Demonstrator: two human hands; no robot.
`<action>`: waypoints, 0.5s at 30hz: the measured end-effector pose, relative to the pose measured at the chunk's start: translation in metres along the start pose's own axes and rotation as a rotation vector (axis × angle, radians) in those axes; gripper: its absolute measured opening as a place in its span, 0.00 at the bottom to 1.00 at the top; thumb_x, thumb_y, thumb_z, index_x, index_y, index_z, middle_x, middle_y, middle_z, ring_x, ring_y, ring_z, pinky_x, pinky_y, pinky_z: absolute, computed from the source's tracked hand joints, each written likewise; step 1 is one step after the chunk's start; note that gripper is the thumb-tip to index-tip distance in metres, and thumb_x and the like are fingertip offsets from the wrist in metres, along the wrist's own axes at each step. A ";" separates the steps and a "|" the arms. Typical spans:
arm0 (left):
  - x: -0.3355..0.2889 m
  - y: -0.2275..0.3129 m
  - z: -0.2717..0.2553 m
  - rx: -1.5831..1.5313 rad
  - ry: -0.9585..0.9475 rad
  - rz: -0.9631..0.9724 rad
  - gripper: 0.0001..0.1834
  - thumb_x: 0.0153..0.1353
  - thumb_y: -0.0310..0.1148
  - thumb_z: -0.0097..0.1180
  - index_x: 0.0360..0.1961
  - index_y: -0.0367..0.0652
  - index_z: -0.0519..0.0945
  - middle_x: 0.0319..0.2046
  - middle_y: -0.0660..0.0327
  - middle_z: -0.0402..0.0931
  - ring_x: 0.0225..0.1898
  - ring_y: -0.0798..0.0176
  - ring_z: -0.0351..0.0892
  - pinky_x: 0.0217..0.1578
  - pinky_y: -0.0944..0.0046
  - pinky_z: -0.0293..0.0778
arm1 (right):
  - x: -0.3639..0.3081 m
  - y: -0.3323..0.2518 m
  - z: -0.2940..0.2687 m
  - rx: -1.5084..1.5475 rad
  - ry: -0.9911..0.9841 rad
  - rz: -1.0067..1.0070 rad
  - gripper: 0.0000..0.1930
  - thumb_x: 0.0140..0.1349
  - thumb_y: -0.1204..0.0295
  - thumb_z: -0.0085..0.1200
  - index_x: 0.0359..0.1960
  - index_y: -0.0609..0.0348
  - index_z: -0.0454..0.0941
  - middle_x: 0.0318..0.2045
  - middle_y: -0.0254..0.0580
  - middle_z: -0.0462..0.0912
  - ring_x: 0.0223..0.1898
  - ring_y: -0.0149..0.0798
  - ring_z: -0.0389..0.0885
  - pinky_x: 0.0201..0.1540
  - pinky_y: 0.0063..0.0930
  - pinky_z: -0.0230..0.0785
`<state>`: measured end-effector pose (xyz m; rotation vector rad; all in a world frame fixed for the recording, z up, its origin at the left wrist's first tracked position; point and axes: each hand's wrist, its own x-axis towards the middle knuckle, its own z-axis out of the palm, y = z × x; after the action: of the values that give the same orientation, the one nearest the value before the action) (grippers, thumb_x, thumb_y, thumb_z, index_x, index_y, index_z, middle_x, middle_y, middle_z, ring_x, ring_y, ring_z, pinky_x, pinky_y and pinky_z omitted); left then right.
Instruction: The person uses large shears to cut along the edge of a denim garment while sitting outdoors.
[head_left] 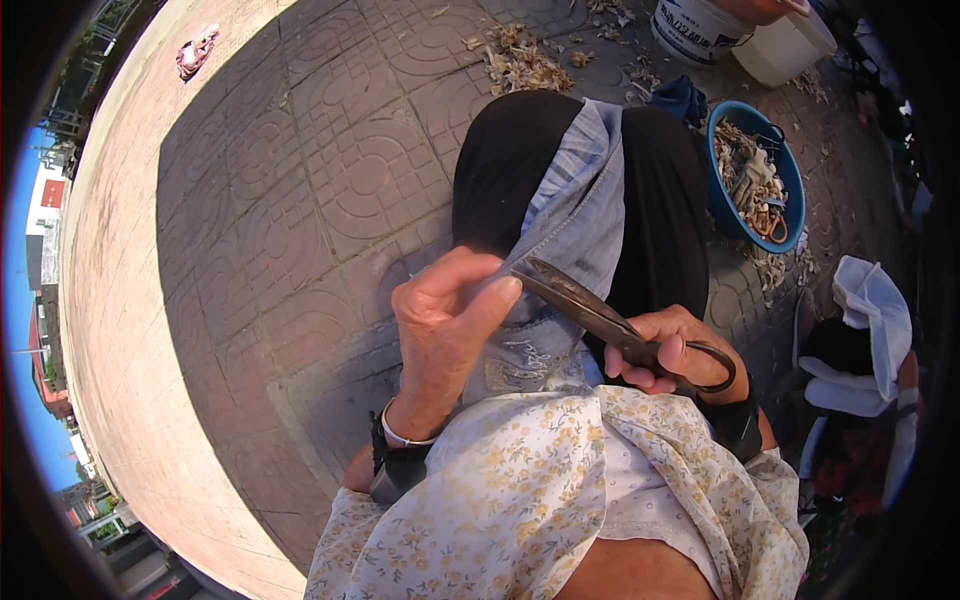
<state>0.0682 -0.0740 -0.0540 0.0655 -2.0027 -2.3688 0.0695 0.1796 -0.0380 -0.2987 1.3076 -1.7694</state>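
My right hand (pixel 680 350) grips dark, worn scissors (pixel 590 312) by their looped handles, above my lap. The blades look nearly closed and slant toward my left hand. My left hand (pixel 445 330) has thumb and fingers pinched together beside the blade tips. Whatever is in that pinch, if anything, is hidden or too small to name. Beneath both hands, a faded blue-grey denim cloth (pixel 590 230) lies over my black trousers (pixel 515 150).
At the right stands a blue basin (pixel 797 190) of dry, pale plant scraps, with another pair of scissors (pixel 770 225) in it. White buckets (pixel 690 30) and loose scraps (pixel 525 65) lie ahead on patterned paving (pixel 360 170). A person in a white hat (pixel 870 310) is close at right.
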 end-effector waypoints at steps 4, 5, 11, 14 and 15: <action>0.000 0.002 0.001 0.014 0.008 0.011 0.05 0.53 0.22 0.62 0.32 0.33 0.81 0.27 0.67 0.76 0.27 0.78 0.70 0.27 0.77 0.66 | 0.000 0.002 -0.003 0.007 -0.010 0.003 0.36 0.61 0.38 0.44 0.39 0.67 0.76 0.19 0.29 0.68 0.16 0.18 0.60 0.18 0.15 0.48; -0.001 0.003 0.002 0.021 0.010 0.012 0.05 0.53 0.22 0.62 0.32 0.33 0.81 0.27 0.67 0.76 0.27 0.78 0.70 0.27 0.77 0.66 | 0.000 0.002 -0.003 0.012 -0.015 0.004 0.36 0.61 0.38 0.43 0.39 0.67 0.76 0.19 0.29 0.68 0.16 0.18 0.60 0.17 0.14 0.48; 0.000 0.000 -0.001 0.132 -0.001 0.107 0.05 0.52 0.20 0.62 0.31 0.31 0.80 0.26 0.66 0.75 0.28 0.77 0.70 0.28 0.75 0.66 | 0.004 0.003 0.000 0.089 -0.011 0.002 0.33 0.62 0.40 0.45 0.38 0.66 0.76 0.20 0.29 0.68 0.17 0.18 0.60 0.18 0.13 0.48; 0.002 0.003 0.002 0.106 -0.009 0.110 0.06 0.51 0.20 0.64 0.30 0.31 0.80 0.25 0.65 0.74 0.27 0.76 0.69 0.28 0.75 0.65 | 0.006 0.004 0.003 0.074 0.034 -0.015 0.30 0.62 0.43 0.49 0.37 0.65 0.77 0.18 0.27 0.67 0.17 0.17 0.60 0.18 0.14 0.48; 0.002 0.002 0.000 0.146 -0.018 0.131 0.06 0.50 0.20 0.64 0.30 0.31 0.80 0.24 0.65 0.73 0.27 0.76 0.69 0.27 0.75 0.65 | 0.006 0.003 0.004 0.049 0.043 -0.021 0.29 0.62 0.44 0.50 0.37 0.64 0.77 0.17 0.26 0.67 0.17 0.17 0.60 0.18 0.14 0.49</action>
<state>0.0662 -0.0741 -0.0517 -0.0806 -2.1148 -2.1513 0.0706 0.1725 -0.0409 -0.2491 1.2940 -1.8314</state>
